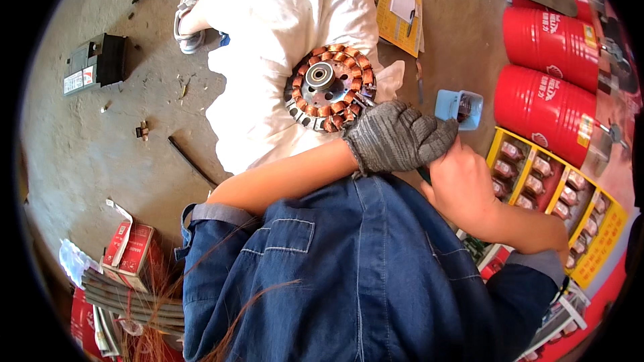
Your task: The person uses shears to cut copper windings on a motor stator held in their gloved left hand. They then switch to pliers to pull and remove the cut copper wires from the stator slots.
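A motor stator (330,87), ringed with copper coils and with a bearing (320,76) on its shaft, rests on a white cloth (258,104). My left hand (399,137), in a grey knitted glove, crosses in front of me, just beyond the stator's lower right edge. Its fingers are curled closed, and what they hold is hidden. A thin metal piece (364,99) shows between the glove and the coils. My bare right hand (463,181) is closed against the glove's finger end. Something small and dark green (424,173) peeks out between the hands; its kind is unclear.
A blue plastic container (460,109) stands right of my hands. Red drums (545,114) and a yellow rack of packed parts (537,184) line the right. A yellow board (396,27) lies beyond. Leftward are a black battery (96,64), a dark rod (192,161) and a red box (134,255).
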`<state>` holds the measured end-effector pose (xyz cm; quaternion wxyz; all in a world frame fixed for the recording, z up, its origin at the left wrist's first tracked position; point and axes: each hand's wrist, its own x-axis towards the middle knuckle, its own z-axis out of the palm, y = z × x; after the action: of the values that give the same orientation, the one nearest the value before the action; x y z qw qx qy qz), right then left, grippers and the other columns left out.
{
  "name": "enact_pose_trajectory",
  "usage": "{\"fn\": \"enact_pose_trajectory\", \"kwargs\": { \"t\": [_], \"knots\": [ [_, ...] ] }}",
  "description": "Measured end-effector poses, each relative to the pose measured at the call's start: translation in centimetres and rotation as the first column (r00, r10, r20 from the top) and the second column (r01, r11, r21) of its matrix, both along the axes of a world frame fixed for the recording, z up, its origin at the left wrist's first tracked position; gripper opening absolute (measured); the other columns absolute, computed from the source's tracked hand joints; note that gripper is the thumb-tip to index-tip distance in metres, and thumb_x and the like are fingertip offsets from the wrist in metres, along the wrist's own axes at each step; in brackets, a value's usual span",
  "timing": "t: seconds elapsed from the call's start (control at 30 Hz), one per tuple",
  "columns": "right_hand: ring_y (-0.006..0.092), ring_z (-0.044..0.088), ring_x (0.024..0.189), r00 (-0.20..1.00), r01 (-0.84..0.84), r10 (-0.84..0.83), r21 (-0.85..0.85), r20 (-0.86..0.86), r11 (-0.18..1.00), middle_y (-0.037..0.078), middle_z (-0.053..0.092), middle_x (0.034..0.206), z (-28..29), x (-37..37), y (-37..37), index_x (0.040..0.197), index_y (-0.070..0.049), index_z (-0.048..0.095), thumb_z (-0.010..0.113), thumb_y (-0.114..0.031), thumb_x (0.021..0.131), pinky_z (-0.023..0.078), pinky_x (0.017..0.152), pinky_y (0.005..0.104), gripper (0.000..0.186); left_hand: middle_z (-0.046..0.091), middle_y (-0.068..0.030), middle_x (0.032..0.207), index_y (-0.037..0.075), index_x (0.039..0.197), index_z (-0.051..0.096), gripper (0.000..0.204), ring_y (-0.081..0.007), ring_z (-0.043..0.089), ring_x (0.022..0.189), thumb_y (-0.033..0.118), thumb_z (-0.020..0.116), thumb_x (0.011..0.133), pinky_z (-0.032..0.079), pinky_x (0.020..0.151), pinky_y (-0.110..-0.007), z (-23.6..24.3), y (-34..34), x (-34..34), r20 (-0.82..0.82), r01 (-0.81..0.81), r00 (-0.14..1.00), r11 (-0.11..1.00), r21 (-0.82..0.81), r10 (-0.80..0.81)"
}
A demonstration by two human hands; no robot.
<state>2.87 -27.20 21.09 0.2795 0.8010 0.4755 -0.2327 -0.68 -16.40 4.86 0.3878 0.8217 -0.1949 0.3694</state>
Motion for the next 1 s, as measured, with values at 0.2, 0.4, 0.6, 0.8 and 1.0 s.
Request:
{"fn": "enact_pose_trajectory", "kwargs": {
  "t": [0.2, 0.4, 0.6, 0.8, 1.0],
  "knots": [
    [0.0382, 0.066, 0.075, 0.998, 0.029, -0.026, 0.044, -0.064, 0.999, 0.026, 0.061, 0.099, -0.2, 1.6, -0.3, 0.100, 0.008, 0.061, 0.078, -0.023, 0.069, 0.058, 0.072, 0.0439, 0.047, 0.063, -0.0053, 0.088, 0.003, 0.131, 0.057, 0.055, -0.0215, 0.063, 0.072, 0.022, 0.059, 0.079, 0.048, 0.062, -0.038, 0.9, -0.3, -0.1, -0.184, -0.044, 0.981, 0.997, 0.062, 0.055],
    [0.0475, 0.065, 0.092, 0.885, 0.344, -0.309, 0.043, -0.348, 0.938, 0.035, 0.058, 0.115, -1.5, 2.2, -1.7, 0.125, 0.011, 0.050, 0.081, -0.038, 0.071, 0.056, 0.083, 0.0491, 0.079, 0.063, -0.0052, 0.094, 0.005, 0.123, 0.062, 0.045, -0.0216, 0.063, 0.081, 0.019, 0.057, 0.081, 0.050, 0.073, -0.036, 2.4, -1.1, -1.4, -0.344, -0.075, 0.932, 0.991, 0.113, 0.110],
    [0.0437, 0.066, 0.092, 0.835, 0.328, -0.224, 0.127, -0.503, 0.936, 0.026, 0.065, 0.109, -1.2, 2.4, -1.8, 0.116, 0.001, 0.063, 0.080, -0.036, 0.071, 0.056, 0.083, 0.0476, 0.061, 0.061, -0.0096, 0.107, 0.003, 0.126, 0.059, 0.050, -0.0243, 0.060, 0.098, 0.022, 0.058, 0.080, 0.049, 0.084, -0.038, 4.0, -2.0, -2.3, -0.410, -0.085, 0.908, 0.996, 0.034, 0.092],
    [0.0394, 0.067, 0.092, 0.825, 0.332, -0.160, 0.235, -0.542, 0.914, 0.018, 0.069, 0.105, -1.4, 2.0, -1.6, 0.107, -0.005, 0.068, 0.078, -0.031, 0.071, 0.056, 0.080, 0.0466, 0.045, 0.059, -0.0122, 0.111, 0.003, 0.126, 0.058, 0.051, -0.0264, 0.060, 0.098, 0.023, 0.058, 0.079, 0.049, 0.086, -0.040, 3.6, -2.3, -2.4, -0.391, -0.015, 0.920, 0.998, -0.060, -0.010],
    [0.0396, 0.067, 0.086, 0.913, 0.277, -0.213, 0.145, -0.348, 0.950, 0.020, 0.069, 0.097, -1.0, 1.5, -1.4, 0.098, -0.005, 0.069, 0.078, -0.024, 0.071, 0.056, 0.076, 0.0469, 0.035, 0.060, -0.0135, 0.117, 0.002, 0.129, 0.057, 0.053, -0.0273, 0.061, 0.101, 0.021, 0.059, 0.080, 0.050, 0.087, -0.041, 3.3, -2.1, -2.3, -0.390, -0.044, 0.921, 0.996, -0.079, 0.010]
  ]
}}
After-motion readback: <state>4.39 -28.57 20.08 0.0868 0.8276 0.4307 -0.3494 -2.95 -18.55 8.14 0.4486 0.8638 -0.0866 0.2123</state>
